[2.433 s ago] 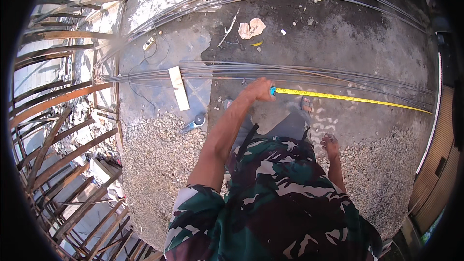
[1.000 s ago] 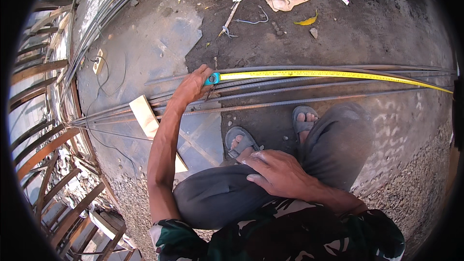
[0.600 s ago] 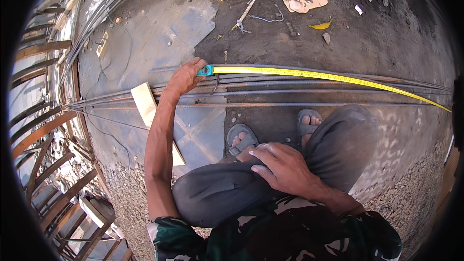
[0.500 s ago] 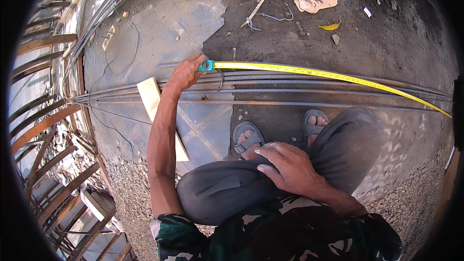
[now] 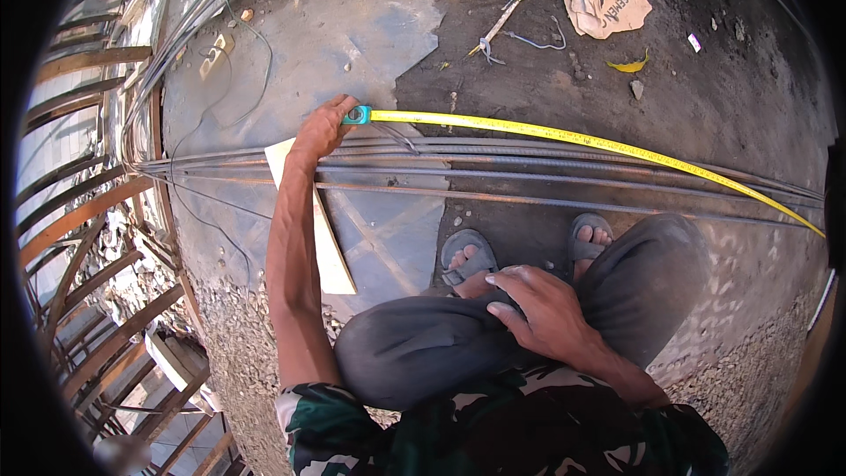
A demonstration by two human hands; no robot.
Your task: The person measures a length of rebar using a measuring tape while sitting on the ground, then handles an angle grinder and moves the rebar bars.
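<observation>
My left hand (image 5: pixel 328 126) is closed around a teal tape measure (image 5: pixel 357 115), at the left end of its pulled-out yellow blade (image 5: pixel 529 130). The blade runs in a long bow to the right and leaves the view at the right rim, so its far end is hidden. Just nearer to me, several long steel reinforcing bars (image 5: pixel 529 178) lie side by side across the ground. A bent bar end (image 5: pixel 401 138) shows beside the tape case. My right hand (image 5: pixel 551 313) rests on my leg, holding nothing, its thumb and fingers apart.
A pale wooden board (image 5: pixel 330 251) lies at a slant by my left forearm, under the bars. My sandalled feet (image 5: pixel 467 256) stand close to the bars. Torn brown paper (image 5: pixel 608 4), a stick (image 5: pixel 515 4) and a yellow leaf (image 5: pixel 629 64) lie beyond. Timber framing (image 5: pixel 79 203) borders the left.
My left hand has moved left over the ground with the tape measure, and the blade stretches farther. The whole view has shifted slightly. My right hand stays on my leg.
</observation>
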